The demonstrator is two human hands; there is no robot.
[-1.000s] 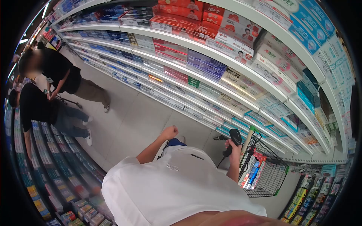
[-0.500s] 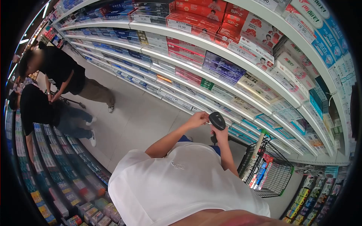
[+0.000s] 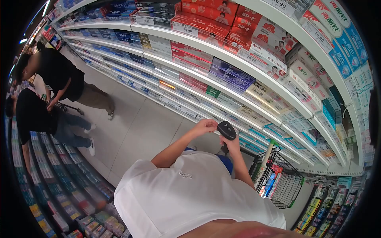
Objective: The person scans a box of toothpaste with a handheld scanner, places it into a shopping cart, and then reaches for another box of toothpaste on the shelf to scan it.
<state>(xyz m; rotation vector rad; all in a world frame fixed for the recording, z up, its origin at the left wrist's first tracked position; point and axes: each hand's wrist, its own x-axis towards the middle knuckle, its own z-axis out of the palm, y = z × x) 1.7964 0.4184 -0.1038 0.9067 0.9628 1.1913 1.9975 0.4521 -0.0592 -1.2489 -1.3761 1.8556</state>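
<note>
My right hand (image 3: 231, 144) is wrapped round the grip of a black handheld scanner (image 3: 226, 130), in front of my white shirt (image 3: 186, 194). Just left of the scanner's head is my left hand (image 3: 206, 126), its fingers bent and pressed together. Whatever the left fingertips hold, if anything, is too small to make out. Beyond both hands stand the lower shelves of boxed goods (image 3: 226, 101).
A black wire shopping cart (image 3: 283, 186) with green trim and packages in it stands at my right. Two people in black tops, one standing (image 3: 63, 75) and one leaning (image 3: 37, 113), are at the left by another shelf (image 3: 59, 170). Tall shelving (image 3: 158, 31) curves across the front.
The view has shifted slightly, moving the shelves, people and cart a little left in the frame. My left hand has drawn slightly back from the scanner, which my right hand still holds.
</note>
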